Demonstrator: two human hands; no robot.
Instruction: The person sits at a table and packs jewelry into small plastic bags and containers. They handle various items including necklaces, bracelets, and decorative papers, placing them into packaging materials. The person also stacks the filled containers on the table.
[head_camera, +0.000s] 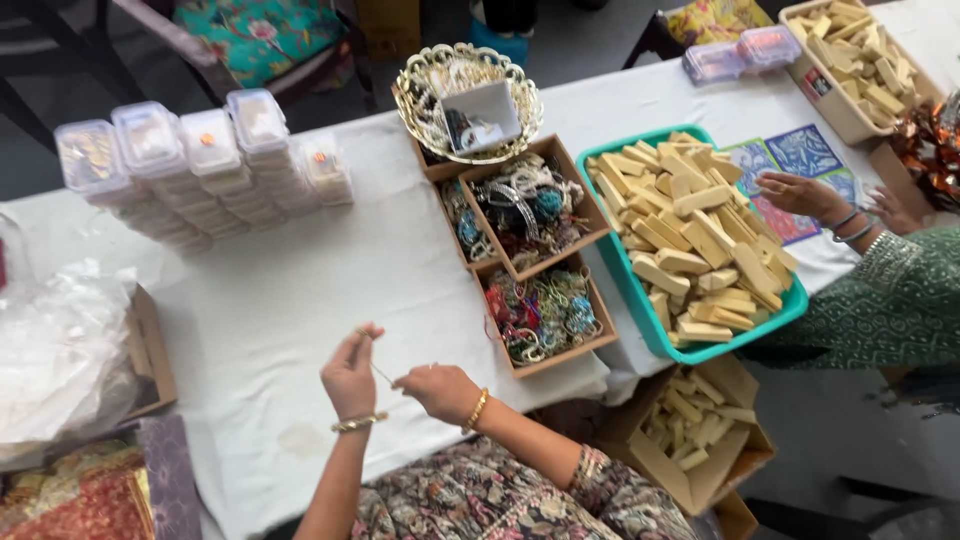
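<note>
My left hand (350, 375) and my right hand (437, 388) are raised just above the white tablecloth (290, 290) near its front edge. Both pinch a thin short thread or wire (381, 373) stretched between them. Each wrist wears a gold bangle. Right of my hands lies a brown cardboard box (590, 345) filled with tangled colourful beaded jewellery. Behind it, a second such box (560, 160) holds more beaded pieces.
Stacks of clear plastic boxes (200, 160) stand at the back left. A gold filigree bowl (410, 95) and a teal tray (625, 270) of tan wooden blocks lie to the right. Another person's hand (800, 195) rests on patterned cards. Crumpled plastic (55, 350) is on the left.
</note>
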